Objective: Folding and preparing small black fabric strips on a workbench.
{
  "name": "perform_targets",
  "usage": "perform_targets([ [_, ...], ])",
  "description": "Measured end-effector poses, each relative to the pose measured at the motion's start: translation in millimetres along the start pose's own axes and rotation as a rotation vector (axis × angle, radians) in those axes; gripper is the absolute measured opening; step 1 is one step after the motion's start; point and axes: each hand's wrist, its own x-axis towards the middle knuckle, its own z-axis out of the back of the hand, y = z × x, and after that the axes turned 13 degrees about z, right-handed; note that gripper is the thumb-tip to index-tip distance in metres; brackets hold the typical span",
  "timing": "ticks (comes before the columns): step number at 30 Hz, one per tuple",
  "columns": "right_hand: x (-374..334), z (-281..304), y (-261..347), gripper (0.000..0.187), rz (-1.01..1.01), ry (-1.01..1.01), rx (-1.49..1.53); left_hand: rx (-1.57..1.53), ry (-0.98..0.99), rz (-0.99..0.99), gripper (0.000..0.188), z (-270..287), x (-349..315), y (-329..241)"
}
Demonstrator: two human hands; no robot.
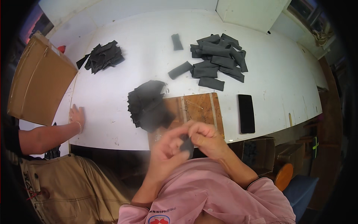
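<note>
Close to my chest, at the table's front edge, my left hand and my right hand meet around a small dark grey fabric piece. The fingers of both are closed on it, and they partly cover it. Just beyond them lies a brown wooden board with pale strips across it. A stack of dark fabric pieces rests over the board's left side; haze blurs part of it. Farther back on the right is a heap of folded grey fabric pieces, with a single folded piece apart from it.
A black phone lies right of the board. Another dark fabric pile sits back left, near a cardboard box. At left, another person's hand rests on the white table. An orange round stool stands below right.
</note>
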Motion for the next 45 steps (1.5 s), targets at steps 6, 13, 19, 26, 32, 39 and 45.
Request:
perform_targets([
  [6, 19, -19, 22, 0.012, 0.425, 0.114, -0.604, 0.864, -0.7, -0.65, 0.011, -2, 14, 11],
  [13, 38, -38, 57, 0.012, 0.417, 0.182, -0.71, 0.564, -0.518, -0.615, 0.014, -27, 14, -16],
  [19, 60, -45, 92, 0.022, 0.199, 0.288, -0.452, -0.149, 0.569, -0.104, 0.025, -31, 26, -58],
  [26, 79, 11, 32, 0.019, -0.2, 0.128, -0.118, -0.541, -0.155, 0.047, 0.025, 26, 52, -50],
  [32, 84, 0, 31, 0.022, -0.203, 0.062, -0.175, -0.808, -0.103, -0.024, 0.023, 14, 50, -54],
  [39, 84, 8, 24, 0.021, -0.191, 0.198, -0.29, -0.636, -0.026, -0.053, 0.024, 36, 44, -40],
  [45, 85, 12, 21, 0.022, -0.141, 0.065, -0.142, -0.403, -0.034, -0.01, 0.022, 27, 45, -44],
])
